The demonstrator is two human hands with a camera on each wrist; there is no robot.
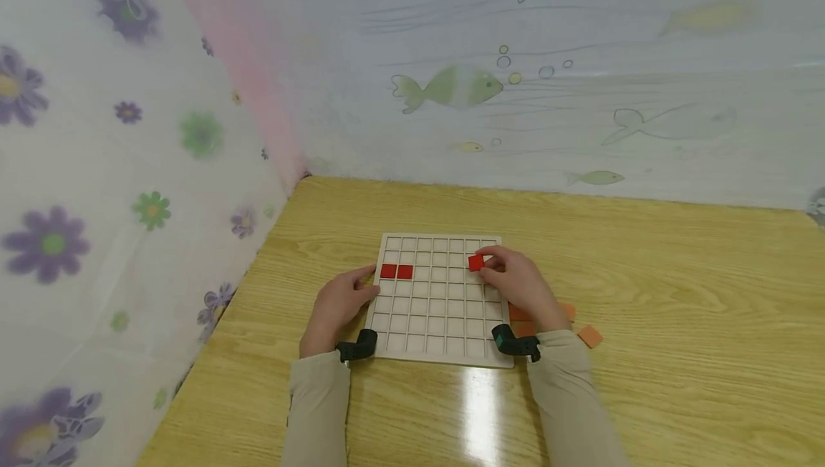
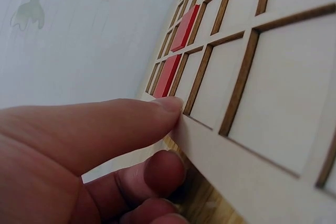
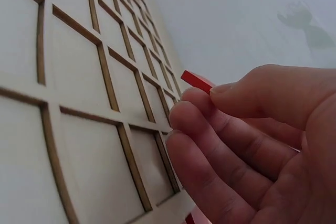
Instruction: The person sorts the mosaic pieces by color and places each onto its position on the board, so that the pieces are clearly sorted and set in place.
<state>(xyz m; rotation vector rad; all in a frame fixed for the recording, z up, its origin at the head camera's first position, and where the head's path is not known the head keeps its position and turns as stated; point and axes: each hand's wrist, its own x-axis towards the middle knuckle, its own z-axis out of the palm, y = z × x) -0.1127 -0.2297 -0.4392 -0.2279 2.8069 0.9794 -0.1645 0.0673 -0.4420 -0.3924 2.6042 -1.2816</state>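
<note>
A pale wooden grid board (image 1: 437, 307) with rows of shallow square cells lies on the table. My left hand (image 1: 338, 304) holds its left edge; in the left wrist view the thumb (image 2: 152, 116) rests on the rim and the other fingers curl below it. Two red square tiles (image 1: 396, 271) sit side by side in cells at the left end of one row. Over the upper right of the board, my right hand (image 1: 520, 282) pinches another red tile (image 3: 195, 81) between thumb and fingertips, tilted and raised above the cells.
Several orange tiles (image 1: 522, 326) lie by the board's right edge, partly hidden under the right forearm. One orange tile (image 1: 590, 336) lies apart, farther right. The wooden table (image 1: 696, 309) meets a wall painted with fish (image 1: 464, 87) behind and a flowered wall (image 1: 151, 210) at left.
</note>
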